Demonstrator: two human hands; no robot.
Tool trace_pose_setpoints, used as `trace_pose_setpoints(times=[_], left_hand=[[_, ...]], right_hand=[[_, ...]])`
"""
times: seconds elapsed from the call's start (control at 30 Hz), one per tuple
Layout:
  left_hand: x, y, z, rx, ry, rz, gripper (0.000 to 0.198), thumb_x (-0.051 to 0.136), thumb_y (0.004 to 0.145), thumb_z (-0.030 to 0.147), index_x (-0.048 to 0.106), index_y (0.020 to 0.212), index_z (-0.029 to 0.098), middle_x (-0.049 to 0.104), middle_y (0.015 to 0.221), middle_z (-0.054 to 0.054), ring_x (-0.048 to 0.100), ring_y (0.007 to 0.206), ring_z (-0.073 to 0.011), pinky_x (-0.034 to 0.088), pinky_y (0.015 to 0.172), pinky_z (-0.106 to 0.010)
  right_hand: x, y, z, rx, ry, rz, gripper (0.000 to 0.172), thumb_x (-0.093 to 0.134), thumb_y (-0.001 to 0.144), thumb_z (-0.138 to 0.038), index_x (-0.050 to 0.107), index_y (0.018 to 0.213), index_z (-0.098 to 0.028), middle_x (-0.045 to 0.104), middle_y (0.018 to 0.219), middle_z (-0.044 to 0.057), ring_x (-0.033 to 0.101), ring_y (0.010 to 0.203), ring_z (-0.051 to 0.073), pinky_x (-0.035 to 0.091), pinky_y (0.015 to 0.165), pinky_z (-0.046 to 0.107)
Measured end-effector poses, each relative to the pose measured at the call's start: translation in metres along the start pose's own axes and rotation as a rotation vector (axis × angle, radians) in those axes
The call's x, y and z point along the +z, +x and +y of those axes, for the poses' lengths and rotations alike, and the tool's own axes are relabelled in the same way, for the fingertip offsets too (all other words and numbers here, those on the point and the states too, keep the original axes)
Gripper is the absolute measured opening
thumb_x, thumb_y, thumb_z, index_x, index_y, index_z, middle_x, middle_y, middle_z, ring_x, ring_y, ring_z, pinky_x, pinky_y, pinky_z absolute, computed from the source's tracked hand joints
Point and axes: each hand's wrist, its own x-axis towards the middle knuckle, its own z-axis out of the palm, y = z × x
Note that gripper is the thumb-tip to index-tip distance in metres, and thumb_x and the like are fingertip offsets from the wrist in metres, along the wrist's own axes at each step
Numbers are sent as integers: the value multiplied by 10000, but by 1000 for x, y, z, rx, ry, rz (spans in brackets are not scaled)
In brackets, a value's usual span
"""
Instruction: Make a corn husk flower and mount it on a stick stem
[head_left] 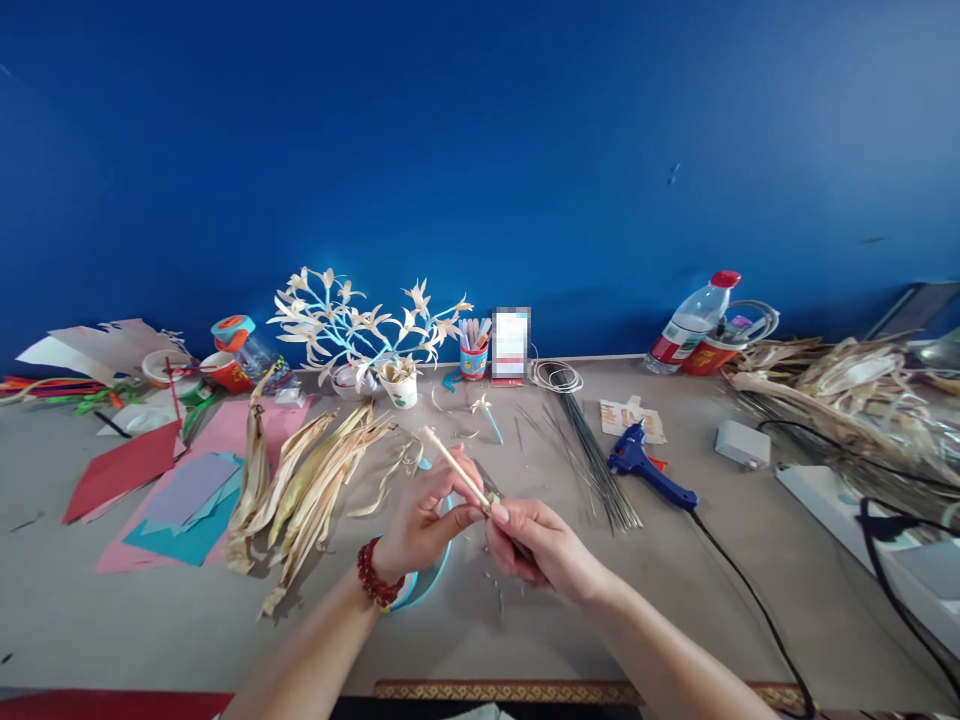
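A slim pale strip, seemingly rolled corn husk point(454, 462), slants up and left between my hands. My left hand point(424, 520), with a red bead bracelet at the wrist, has its thumb and fingers closed on the strip. My right hand point(544, 545) pinches the strip's lower end between thumb and forefinger. Something dark, perhaps a metal tool, shows under the right fingers; its kind is hidden. Behind my left hand is a blue roll of tape or ring point(431, 585), partly covered. Beyond the hands lies a small husk flower point(489, 415) on a blue stem.
Dried corn husks point(322, 490) and coloured paper point(187, 490) lie left. Husk flowers stand in a paper cup point(399, 385) at the back. Right are thin wires point(592, 460), a blue glue gun point(649, 468) with its black cord, a power strip point(847, 530) and a bottle point(686, 325).
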Motion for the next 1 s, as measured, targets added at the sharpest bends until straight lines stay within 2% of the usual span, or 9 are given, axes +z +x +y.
trace_pose_setpoints(times=[0.13, 0.3, 0.5, 0.87, 1.0], left_hand=[[-2, 1, -4, 10, -3, -1, 179, 647, 908, 343, 626, 797, 203, 676, 806, -24, 626, 840, -181, 453, 955, -415], [-3, 3, -4, 16, -22, 5, 194, 639, 911, 351, 624, 796, 196, 657, 797, -30, 611, 843, -186, 475, 888, -388], [-6, 6, -3, 25, -39, -12, 197, 629, 922, 332, 609, 779, 198, 646, 796, -14, 609, 799, -164, 398, 1024, -449], [-9, 9, -4, 32, -78, -33, 162, 631, 919, 273, 597, 778, 199, 632, 797, -13, 585, 838, -165, 319, 1108, -504], [-8, 7, -8, -13, -172, -3, 151, 639, 911, 264, 598, 781, 197, 611, 805, -11, 571, 855, -168, 315, 1111, -496]], right_hand=[[0, -1, -3, 52, 161, -77, 506, 607, 869, -590, 473, 603, -180, 351, 400, -94, 168, 334, 31, 93, 313, 170], [-5, -1, -3, 36, 191, -98, 500, 619, 868, -572, 483, 598, -174, 343, 397, -94, 170, 331, 29, 107, 306, 152], [-9, 0, 1, 21, 314, -142, 485, 591, 903, -528, 471, 588, -179, 322, 380, -99, 147, 316, 29, 132, 280, 134], [-20, -1, 1, -4, 453, -248, 516, 562, 931, -497, 417, 548, -184, 337, 367, -95, 132, 285, 11, 149, 251, 108], [-26, -5, -6, -16, 437, -201, 594, 597, 885, -564, 313, 501, -212, 248, 333, -112, 74, 277, 12, 119, 244, 117]])
